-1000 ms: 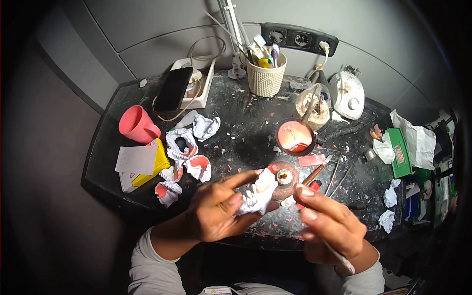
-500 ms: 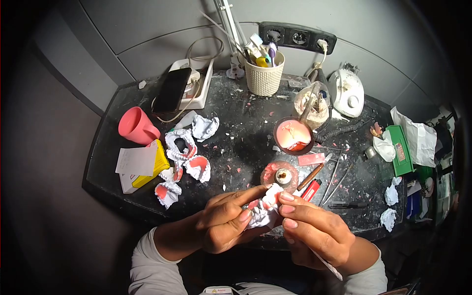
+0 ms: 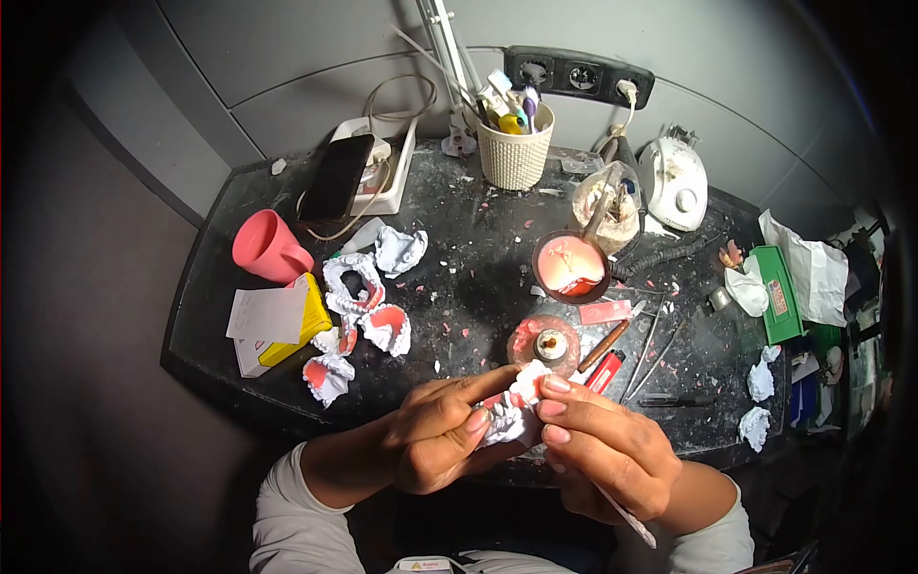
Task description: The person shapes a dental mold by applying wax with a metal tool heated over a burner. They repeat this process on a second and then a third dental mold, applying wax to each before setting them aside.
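Observation:
A white plaster dental model with pink wax on it is gripped by my left hand, its fingers wrapped round the left side. At the model's upper right, the thumb and fingertips of my right hand press against the pink-and-white teeth part. A thin, stick-like tool sticks out below the right palm; its working end is hidden by the fingers. Just beyond the hands stands a spirit burner with a pinkish body. A red lighter lies to its right, beside a brown-handled knife.
A pan of pink wax sits behind the burner. Several plaster models lie left, near a pink mug and a yellow box. Metal instruments, a pen and a green box are right.
My right hand has shifted slightly left against the model, and the tool's lower end has moved a little left and down. My left hand stays nearly still.

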Motion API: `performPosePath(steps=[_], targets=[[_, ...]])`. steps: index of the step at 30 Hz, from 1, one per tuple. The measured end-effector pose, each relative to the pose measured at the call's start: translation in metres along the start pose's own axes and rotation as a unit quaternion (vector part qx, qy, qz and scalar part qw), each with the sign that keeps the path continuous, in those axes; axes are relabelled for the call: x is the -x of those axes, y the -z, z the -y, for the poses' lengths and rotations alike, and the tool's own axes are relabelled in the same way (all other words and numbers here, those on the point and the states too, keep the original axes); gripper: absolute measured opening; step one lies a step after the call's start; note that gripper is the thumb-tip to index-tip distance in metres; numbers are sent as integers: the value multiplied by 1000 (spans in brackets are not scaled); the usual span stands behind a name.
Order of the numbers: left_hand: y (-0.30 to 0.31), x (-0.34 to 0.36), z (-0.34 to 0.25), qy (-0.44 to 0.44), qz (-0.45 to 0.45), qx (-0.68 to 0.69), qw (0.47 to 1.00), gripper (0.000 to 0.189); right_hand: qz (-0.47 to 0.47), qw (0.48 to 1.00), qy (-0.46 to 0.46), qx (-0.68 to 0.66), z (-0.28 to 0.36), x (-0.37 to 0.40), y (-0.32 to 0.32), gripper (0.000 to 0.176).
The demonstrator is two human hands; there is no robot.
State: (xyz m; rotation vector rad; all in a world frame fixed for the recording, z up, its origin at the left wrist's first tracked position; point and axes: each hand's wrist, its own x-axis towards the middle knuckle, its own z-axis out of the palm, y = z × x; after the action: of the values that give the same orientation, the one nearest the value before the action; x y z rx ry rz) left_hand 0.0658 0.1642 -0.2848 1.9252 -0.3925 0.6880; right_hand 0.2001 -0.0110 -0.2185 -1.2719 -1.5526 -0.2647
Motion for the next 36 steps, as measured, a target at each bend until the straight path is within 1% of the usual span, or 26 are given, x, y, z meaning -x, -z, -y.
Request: performPosePath(steps=[2,4,6,8,10,12,15,17,18,20,21,23,24,25,26,27,29,30,31,33,34,35,36], targets=[[0,-11,-13,-19,-39,-52,998,40,13,1000,14,6,1,-3,2,32],[2,-4,-6,-35,-39,-34,998,41,24,999,30,13,0,-3,2,32],[4,-11,-9,-52,-39,-16,998,44,-3,1000,19,-1,-1,-1,0,32],[5,-24,-14,-127,-41,-98,986,33,2,1000,12,6,1,-1,0,31],[5,-21,-13,-121,-42,-101,987,34,7,1000,4,13,0,-1,0,31],[6,-20,-13,-115,-42,-103,987,35,14,999,38,11,-1,-2,0,30],[6,-21,-14,-98,-31,-80,991,36,-7,1000,20,2,-1,1,-1,29],[3,-25,-13,-147,-63,-86,983,32,0,1000,12,8,1,1,0,29],[4,-23,-13,-147,-63,-87,983,32,7,1000,4,15,2,1,0,29],[8,-18,-12,-106,-21,-64,992,32,13,1000,18,6,1,0,0,28],[6,-16,-13,-106,-21,-64,992,32,18,999,31,-3,0,0,1,28],[4,-13,-17,21,-29,-23,999,36,26,999,40,-13,-1,-1,4,28],[6,-15,-18,20,-29,-23,999,36,3,999,16,-45,0,-1,6,28],[8,-18,-19,76,-21,54,995,37,-20,997,-9,-78,1,-2,8,28],[10,-21,-19,132,-13,131,983,38,-10,997,-28,-65,2,-2,15,28],[11,-22,-15,79,-37,114,990,41,23,997,-41,-53,2,-6,26,32],[7,-30,-20,18,-131,-16,991,48,-53,996,-53,-57,-2,-3,25,40],[-1,-37,-15,-56,-194,-7,979,57,-57,994,-64,-74,-5,-1,28,45],[3,-35,-13,-57,-193,-8,979,57,-85,989,-72,-98,-5,-3,25,43],[15,-28,-8,-51,-119,-115,985,60,-113,964,-83,-226,-8,0,24,44],[9,-25,2,-56,-143,-26,988,57,-83,958,-106,-255,-8,1,28,46],[6,-28,2,-57,-142,-27,988,57,-84,958,-105,-255,-8,2,29,46],[5,-31,1,-66,-155,-6,986,54,-76,945,-124,-291,-7,3,29,45]])
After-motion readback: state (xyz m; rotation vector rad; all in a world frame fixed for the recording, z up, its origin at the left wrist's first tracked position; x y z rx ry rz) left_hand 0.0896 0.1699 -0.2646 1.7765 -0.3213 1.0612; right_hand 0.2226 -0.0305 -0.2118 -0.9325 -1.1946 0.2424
